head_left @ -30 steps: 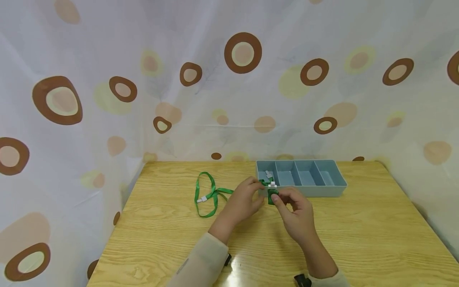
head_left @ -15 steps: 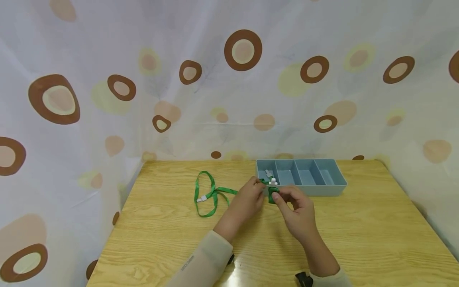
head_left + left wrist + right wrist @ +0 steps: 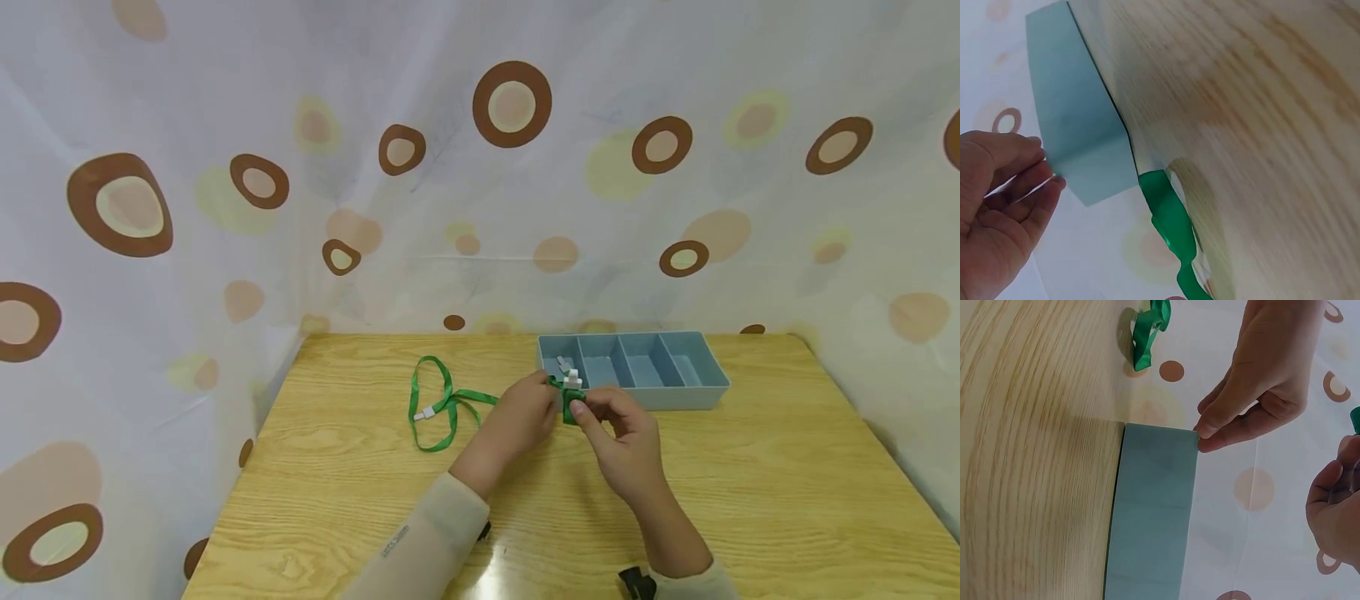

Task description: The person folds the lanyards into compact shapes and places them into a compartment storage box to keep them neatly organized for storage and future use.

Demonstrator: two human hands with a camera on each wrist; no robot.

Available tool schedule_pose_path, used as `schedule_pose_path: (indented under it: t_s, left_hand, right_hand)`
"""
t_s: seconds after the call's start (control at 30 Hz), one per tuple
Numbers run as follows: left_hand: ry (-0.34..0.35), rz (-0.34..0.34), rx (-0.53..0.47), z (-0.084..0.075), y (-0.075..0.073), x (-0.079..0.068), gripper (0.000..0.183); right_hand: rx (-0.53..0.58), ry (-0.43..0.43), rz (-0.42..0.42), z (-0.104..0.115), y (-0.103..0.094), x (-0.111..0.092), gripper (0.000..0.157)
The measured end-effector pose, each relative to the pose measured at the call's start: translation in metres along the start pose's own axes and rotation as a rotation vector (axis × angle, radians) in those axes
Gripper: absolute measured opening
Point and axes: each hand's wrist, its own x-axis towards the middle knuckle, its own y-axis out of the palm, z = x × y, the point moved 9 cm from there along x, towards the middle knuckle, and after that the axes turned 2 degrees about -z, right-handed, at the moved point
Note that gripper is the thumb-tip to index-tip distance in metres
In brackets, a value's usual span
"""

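Observation:
In the head view, my right hand [image 3: 622,442] pinches a folded length of green lanyard [image 3: 572,408] between thumb and fingers, a white buckle [image 3: 572,380] standing up above it. My left hand [image 3: 525,412] is at the left front corner of the blue-grey divided box [image 3: 645,398], its fingertips pinched together on the green strap that runs toward the buckle. The right wrist view has the left hand [image 3: 1260,387] right at the box rim. Another white clip [image 3: 564,364] lies in the leftmost compartment. The left palm side is hidden in the head view.
A second green lanyard [image 3: 451,417] with a white buckle [image 3: 426,413] lies looped on the wooden table [image 3: 337,500], left of the box. Behind the table hangs a white curtain [image 3: 420,292] with brown ring patterns.
My left hand has shifted slightly right and its fingers have drawn together at the box corner. The right hand keeps its pinch on the lanyard, nearly still.

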Motion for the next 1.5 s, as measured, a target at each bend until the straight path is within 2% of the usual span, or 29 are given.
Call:
schedule_pose_path:
  t_s: [0.13, 0.3, 0.5, 0.73, 0.9, 1.03, 1.17, 1.33, 1.5]
  left_hand:
    - [-0.018, 0.012, -0.013, 0.003, 0.001, 0.004, 0.022]
    - [-0.007, 0.059, 0.047, -0.003, 0.012, -0.003, 0.015]
    - [0.011, 0.026, 0.07, -0.01, 0.015, -0.009, 0.012]
    - [-0.04, 0.037, 0.039, -0.006, 0.011, -0.004, 0.014]
    - [-0.051, 0.038, 0.013, -0.005, 0.006, 0.0, 0.019]
    - [-0.038, 0.029, 0.011, -0.006, 0.003, 0.003, 0.023]
    - [-0.05, 0.039, 0.008, -0.005, 0.004, 0.003, 0.028]
    - [-0.059, 0.039, 0.003, -0.003, 0.004, 0.004, 0.031]
    - [-0.065, 0.056, 0.003, -0.003, 0.003, 0.004, 0.029]
  right_hand:
    - [0.005, -0.005, -0.005, 0.0, -0.001, 0.001, 0.008]
    - [-0.013, -0.037, -0.06, -0.001, -0.007, -0.004, 0.001]
    - [-0.057, -0.03, -0.155, -0.002, -0.018, -0.002, 0.003]
    - [-0.073, -0.021, -0.134, -0.002, -0.017, 0.003, 0.002]
    - [-0.13, 0.029, -0.193, -0.007, -0.028, 0.011, 0.005]
    - [-0.115, 0.094, -0.255, -0.014, -0.043, 0.021, 0.002]
    - [-0.095, 0.133, -0.264, -0.018, -0.051, 0.026, 0.007]
    - [-0.101, 0.159, -0.3, -0.021, -0.058, 0.029, 0.01]
    - [-0.098, 0.152, -0.343, -0.023, -0.061, 0.031, 0.009]
